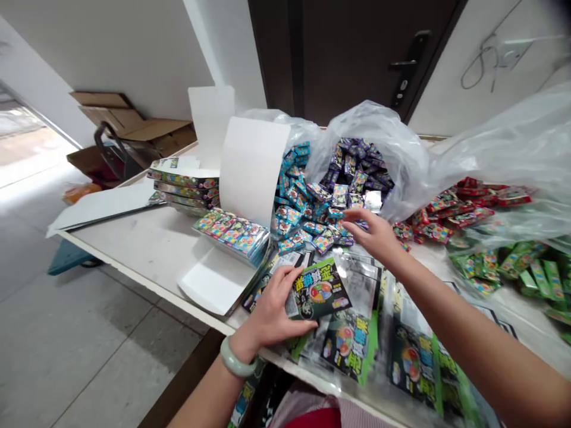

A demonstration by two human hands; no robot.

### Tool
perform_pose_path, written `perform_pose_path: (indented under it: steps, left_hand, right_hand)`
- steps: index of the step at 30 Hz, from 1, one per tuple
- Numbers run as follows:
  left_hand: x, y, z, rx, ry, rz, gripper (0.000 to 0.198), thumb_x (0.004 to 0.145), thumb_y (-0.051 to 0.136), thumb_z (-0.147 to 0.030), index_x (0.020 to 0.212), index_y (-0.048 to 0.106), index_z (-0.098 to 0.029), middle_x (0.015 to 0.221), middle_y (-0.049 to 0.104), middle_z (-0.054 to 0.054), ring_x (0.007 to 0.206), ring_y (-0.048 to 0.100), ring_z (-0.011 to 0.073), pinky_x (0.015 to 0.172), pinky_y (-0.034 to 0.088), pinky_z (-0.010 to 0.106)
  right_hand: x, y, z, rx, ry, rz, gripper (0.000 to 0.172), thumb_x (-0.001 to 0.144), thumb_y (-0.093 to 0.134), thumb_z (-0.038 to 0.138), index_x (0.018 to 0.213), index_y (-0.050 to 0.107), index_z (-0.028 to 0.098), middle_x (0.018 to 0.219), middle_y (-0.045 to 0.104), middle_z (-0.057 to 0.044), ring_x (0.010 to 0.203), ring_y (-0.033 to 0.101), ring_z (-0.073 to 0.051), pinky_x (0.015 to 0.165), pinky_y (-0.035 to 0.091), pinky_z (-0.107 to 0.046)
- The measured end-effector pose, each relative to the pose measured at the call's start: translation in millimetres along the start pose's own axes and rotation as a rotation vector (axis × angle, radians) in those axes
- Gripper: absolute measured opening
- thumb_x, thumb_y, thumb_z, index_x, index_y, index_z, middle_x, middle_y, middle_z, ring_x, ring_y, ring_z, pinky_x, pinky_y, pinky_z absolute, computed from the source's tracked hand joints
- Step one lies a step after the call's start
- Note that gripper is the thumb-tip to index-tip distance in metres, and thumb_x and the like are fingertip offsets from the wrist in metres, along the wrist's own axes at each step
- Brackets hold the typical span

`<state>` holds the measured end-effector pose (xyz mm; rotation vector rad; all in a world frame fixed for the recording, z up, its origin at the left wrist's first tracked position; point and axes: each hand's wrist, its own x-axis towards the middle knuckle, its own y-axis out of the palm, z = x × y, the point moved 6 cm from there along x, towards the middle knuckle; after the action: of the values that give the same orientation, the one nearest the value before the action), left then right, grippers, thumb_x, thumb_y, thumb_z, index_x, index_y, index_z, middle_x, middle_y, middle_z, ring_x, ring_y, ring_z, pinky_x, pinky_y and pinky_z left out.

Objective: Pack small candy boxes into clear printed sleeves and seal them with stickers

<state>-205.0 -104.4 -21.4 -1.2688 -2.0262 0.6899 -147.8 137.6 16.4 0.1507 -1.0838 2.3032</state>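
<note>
My left hand (279,309), with a pale green bangle on its wrist, holds a small black-and-green candy pouch (319,288) near the table's front edge. My right hand (372,235) is over the front of the loose candy packets, its thumb and fingers apart; I see nothing between them. Purple candy packets (357,169) lie just beyond it, and blue candy packets (292,205) are to its left. More printed pouches (350,342) are spread flat below my hands. Left of them stands an open display box (252,172), its white lid raised, with rows of colourful packets (236,235) inside.
Red candy packets (464,208) and green candy packets (530,270) lie at the right with a clear plastic bag (499,160). Stacked display boxes (185,187) and a flat white card (107,208) are at the left. Cardboard boxes (147,134) stand beyond; a dark door (348,59) is behind.
</note>
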Motion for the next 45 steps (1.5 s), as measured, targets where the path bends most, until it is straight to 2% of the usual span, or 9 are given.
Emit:
perform_pose_path:
  steps: [3, 5, 8, 11, 18, 24, 33, 38, 45]
  left_hand:
    - [-7.6, -7.3, 3.6, 0.015, -0.012, -0.013, 0.1, 0.064, 0.083, -0.038, 0.145, 0.025, -0.027, 0.133, 0.039, 0.014, 0.125, 0.044, 0.0347, 0.107, 0.04, 0.054]
    - [-12.4, -8.6, 8.2, 0.028, -0.036, -0.024, 0.101, 0.064, 0.083, -0.036, 0.145, 0.024, -0.026, 0.133, 0.039, 0.014, 0.126, 0.044, 0.0351, 0.107, 0.04, 0.054]
    - [-17.6, -8.3, 18.2, 0.044, -0.079, -0.034, 0.099, 0.064, 0.083, -0.033, 0.145, 0.025, -0.026, 0.134, 0.038, 0.015, 0.126, 0.044, 0.0358, 0.106, 0.041, 0.054]
    - [-18.4, -7.4, 24.8, 0.044, -0.081, -0.037, 0.098, 0.065, 0.083, -0.032, 0.144, 0.025, -0.025, 0.134, 0.039, 0.015, 0.126, 0.044, 0.0358, 0.106, 0.041, 0.054]
    - [-14.0, -4.3, 25.0, 0.036, -0.056, -0.043, 0.098, 0.064, 0.083, -0.031, 0.144, 0.025, -0.024, 0.134, 0.039, 0.015, 0.127, 0.043, 0.0347, 0.108, 0.04, 0.053]
    - [-10.9, -1.6, 21.3, 0.07, -0.024, -0.029, 0.094, 0.069, 0.08, -0.035, 0.144, 0.025, -0.025, 0.133, 0.039, 0.014, 0.126, 0.044, 0.0339, 0.107, 0.041, 0.053]
    - [-0.7, 7.0, 5.4, 0.153, 0.033, 0.0, 0.086, 0.074, 0.074, -0.038, 0.144, 0.026, -0.027, 0.131, 0.04, 0.013, 0.123, 0.046, 0.0337, 0.103, 0.044, 0.053]
    - [4.5, 8.5, 0.4, 0.19, 0.071, 0.01, 0.083, 0.076, 0.072, -0.044, 0.143, 0.028, -0.026, 0.129, 0.041, 0.012, 0.121, 0.048, 0.0335, 0.103, 0.045, 0.052]
    - [12.7, 15.6, -7.0, 0.216, 0.121, 0.013, 0.082, 0.075, 0.071, -0.048, 0.143, 0.032, -0.024, 0.126, 0.043, 0.011, 0.119, 0.049, 0.0323, 0.103, 0.045, 0.05]
  right_hand:
    - [74.1, 37.4, -8.3, -0.245, 0.02, 0.041, 0.041, 0.086, 0.063, 0.028, 0.124, 0.057, 0.013, 0.129, 0.057, -0.016, 0.124, 0.05, -0.028, 0.106, 0.038, -0.042]
    - [104.0, 58.1, -10.9, -0.287, 0.045, 0.049, 0.055, 0.08, 0.07, 0.026, 0.13, 0.052, 0.013, 0.132, 0.054, -0.018, 0.126, 0.047, -0.031, 0.106, 0.036, -0.045]
    - [117.8, 77.1, -17.1, -0.297, 0.102, 0.059, 0.078, 0.069, 0.078, 0.018, 0.139, 0.044, 0.015, 0.133, 0.051, -0.019, 0.124, 0.047, -0.035, 0.104, 0.037, -0.049]
    - [111.5, 80.8, -26.2, -0.258, 0.167, 0.069, 0.083, 0.071, 0.071, 0.009, 0.145, 0.035, 0.017, 0.135, 0.048, -0.02, 0.124, 0.047, -0.035, 0.103, 0.038, -0.047]
    - [76.7, 54.4, -56.0, 0.07, 0.365, 0.076, 0.092, 0.067, 0.068, 0.01, 0.148, 0.027, 0.023, 0.126, 0.056, -0.013, 0.107, 0.059, -0.027, 0.091, 0.048, -0.041]
    - [16.8, 13.9, -85.0, 0.514, 0.577, 0.077, 0.061, 0.073, 0.069, 0.03, 0.129, 0.05, 0.018, 0.089, 0.067, -0.006, 0.074, 0.065, -0.018, 0.068, 0.055, -0.031]
    - [-74.9, -27.9, -78.6, 0.865, 0.61, 0.02, 0.04, 0.066, 0.079, 0.039, 0.102, 0.069, 0.023, 0.104, 0.069, -0.005, 0.084, 0.065, -0.015, 0.074, 0.053, -0.029]
    - [-122.5, -48.6, -75.2, 0.79, 0.59, -0.031, 0.032, 0.073, 0.072, 0.046, 0.097, 0.071, 0.025, 0.093, 0.07, -0.002, 0.08, 0.063, -0.015, 0.076, 0.05, -0.031]
    - [-147.0, -66.6, -79.2, 0.505, 0.484, 0.065, 0.037, 0.073, 0.071, 0.048, 0.096, 0.065, 0.02, 0.073, 0.062, 0.002, 0.065, 0.055, -0.013, 0.063, 0.045, -0.028]
